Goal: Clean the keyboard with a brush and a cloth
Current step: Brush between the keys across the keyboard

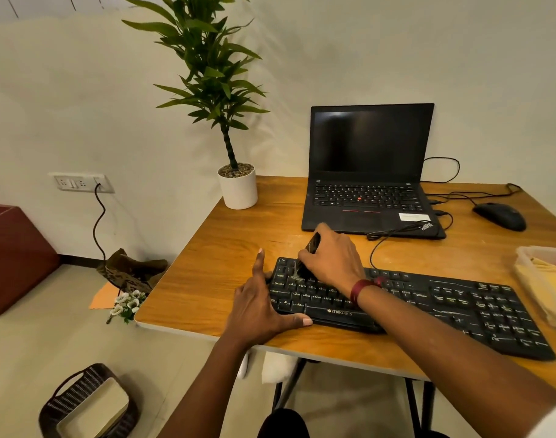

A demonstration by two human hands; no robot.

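Observation:
A black keyboard [428, 305] lies across the front of the wooden desk [226, 248]. My right hand [330, 257] grips a small black brush [306, 257], its bristles down on the keys near the keyboard's upper left corner. My left hand [261, 308] holds the keyboard's left end, thumb along the front edge and index finger stretched up past the far corner. A yellow cloth [542, 267] sits in a clear container [529, 254] at the desk's right edge.
An open black laptop [368, 172] stands behind the keyboard, with a black mouse [499, 216] and cables to its right. A potted plant [237, 184] occupies the desk's far left corner. On the floor are a dark basket [87, 403] and a red-brown bin [14, 257].

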